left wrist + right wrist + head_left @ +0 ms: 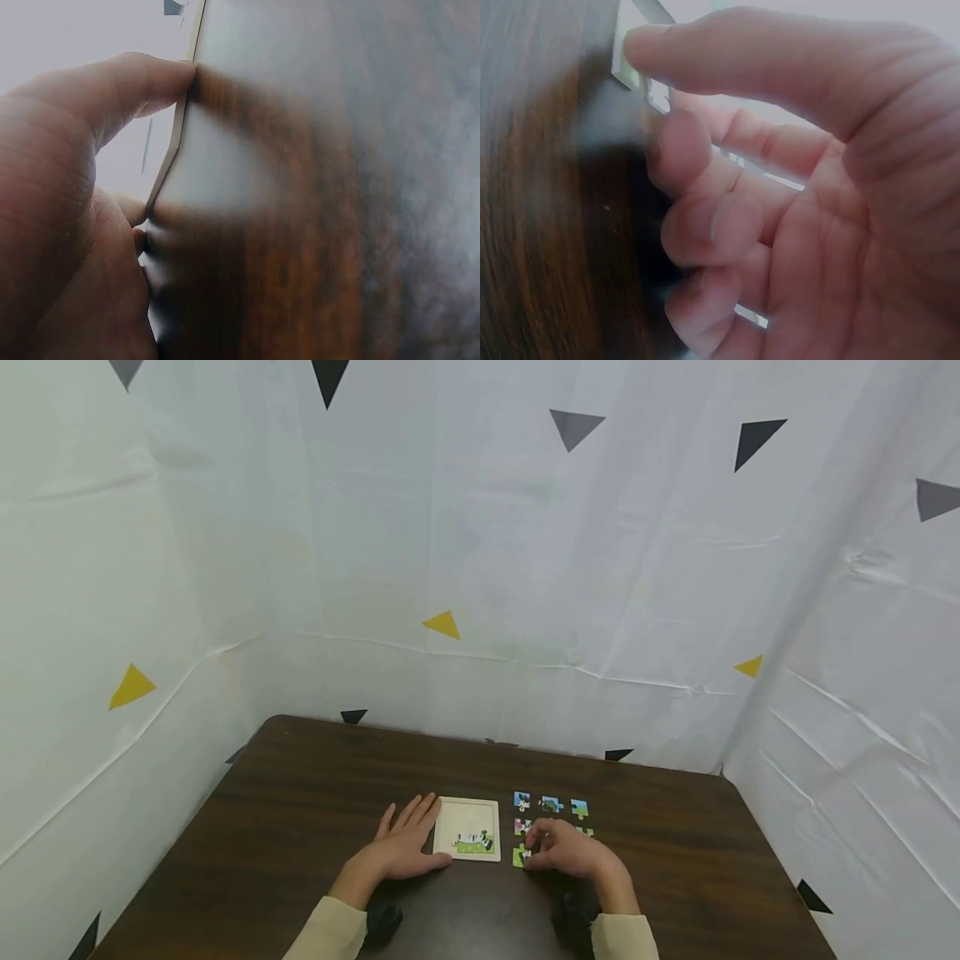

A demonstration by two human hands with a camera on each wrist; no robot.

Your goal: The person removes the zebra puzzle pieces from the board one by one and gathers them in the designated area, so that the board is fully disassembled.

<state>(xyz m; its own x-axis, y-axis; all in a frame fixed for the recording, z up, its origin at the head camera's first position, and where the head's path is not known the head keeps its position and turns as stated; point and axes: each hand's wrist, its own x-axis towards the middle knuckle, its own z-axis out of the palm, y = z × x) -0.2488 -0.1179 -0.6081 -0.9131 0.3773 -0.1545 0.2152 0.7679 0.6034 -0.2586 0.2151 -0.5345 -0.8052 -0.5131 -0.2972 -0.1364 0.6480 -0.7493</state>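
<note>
In the head view a square wooden puzzle tray [467,814] lies on the table, with a zebra-and-grass section in its lower part. My left hand [402,846] is spread along its left side, the thumb at the near corner and the fingertips at the far one. The left wrist view shows that thumb [154,81] against the tray's thin edge [180,120]. My right hand [570,850] pinches a green puzzle piece [519,857] at the near left of the loose pieces. In the right wrist view the thumb [679,56] lies on it, and the other fingers are curled.
More loose pieces lie in rows right of the tray, among them a blue one [521,800], another [551,804] and a blue-green one [580,809]; my right hand hides some. A white patterned curtain [480,543] surrounds the dark wooden table [300,827].
</note>
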